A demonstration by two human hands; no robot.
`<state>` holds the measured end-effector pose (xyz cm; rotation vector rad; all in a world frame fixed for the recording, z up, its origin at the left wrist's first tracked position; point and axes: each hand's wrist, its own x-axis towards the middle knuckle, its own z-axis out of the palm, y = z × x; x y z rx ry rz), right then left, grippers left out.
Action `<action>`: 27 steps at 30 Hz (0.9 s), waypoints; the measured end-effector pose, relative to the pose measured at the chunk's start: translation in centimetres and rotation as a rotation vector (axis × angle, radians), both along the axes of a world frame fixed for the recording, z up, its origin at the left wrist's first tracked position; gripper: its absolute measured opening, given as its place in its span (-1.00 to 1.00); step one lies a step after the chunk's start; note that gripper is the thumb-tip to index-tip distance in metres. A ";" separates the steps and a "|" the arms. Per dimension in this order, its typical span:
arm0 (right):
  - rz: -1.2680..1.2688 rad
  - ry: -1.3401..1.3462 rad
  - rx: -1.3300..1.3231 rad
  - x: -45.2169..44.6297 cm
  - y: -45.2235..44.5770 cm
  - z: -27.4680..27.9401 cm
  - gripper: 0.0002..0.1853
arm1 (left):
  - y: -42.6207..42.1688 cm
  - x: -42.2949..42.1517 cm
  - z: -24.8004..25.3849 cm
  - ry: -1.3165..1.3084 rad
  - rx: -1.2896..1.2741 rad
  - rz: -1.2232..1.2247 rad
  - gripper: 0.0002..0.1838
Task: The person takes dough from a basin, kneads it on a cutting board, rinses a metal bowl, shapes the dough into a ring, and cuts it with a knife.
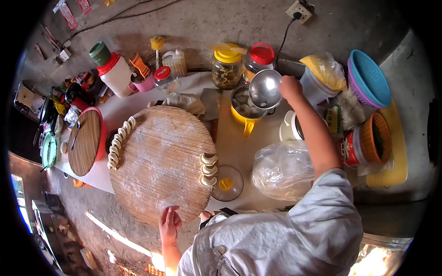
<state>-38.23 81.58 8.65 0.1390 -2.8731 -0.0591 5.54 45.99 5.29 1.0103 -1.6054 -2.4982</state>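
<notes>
My right hand (pixel 291 89) is closed on the rim of a shiny metal bowl (pixel 265 89), tilted above a yellow pot (pixel 244 120) that holds pale pieces and liquid. My left hand (pixel 170 222) is held at the near edge of a round, flour-dusted wooden board (pixel 156 161), its fingers partly spread and nothing visible in them. A curved row of dumplings (pixel 120 140) lies along the board's left edge. At its right edge sit several more dumplings (pixel 208 170), beside a clear lid (pixel 227 183) with a yellow knob.
Jars with yellow (pixel 227 69) and red (pixel 261 57) lids stand at the back. A clear plastic bag (pixel 282 169) lies on the right, with an orange basket (pixel 375 138) and blue basket (pixel 370 78) beyond. A smaller wooden board (pixel 84 142) is at left.
</notes>
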 end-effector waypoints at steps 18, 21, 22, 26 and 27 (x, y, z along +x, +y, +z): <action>-0.180 -0.657 -1.738 21.1 -3.9 -4.8 -0.86 | 1.5 -4.1 19.5 1.367 0.334 -0.799 -0.76; -0.249 -0.647 -1.802 24.6 -6.5 -7.7 -0.86 | 2.5 -3.5 22.2 1.399 0.342 -0.897 -0.86; -0.262 -0.648 -1.846 25.5 -7.4 -8.2 -0.86 | 3.3 -2.8 23.0 1.385 0.186 -0.805 -0.82; -0.386 -0.541 -1.866 27.0 -10.2 -10.7 -0.90 | 4.7 -2.7 24.3 1.426 0.285 -0.862 -0.66; -0.382 -0.554 -1.862 27.0 -10.3 -11.3 -0.90 | 4.9 -2.5 24.5 1.421 0.286 -0.843 -0.62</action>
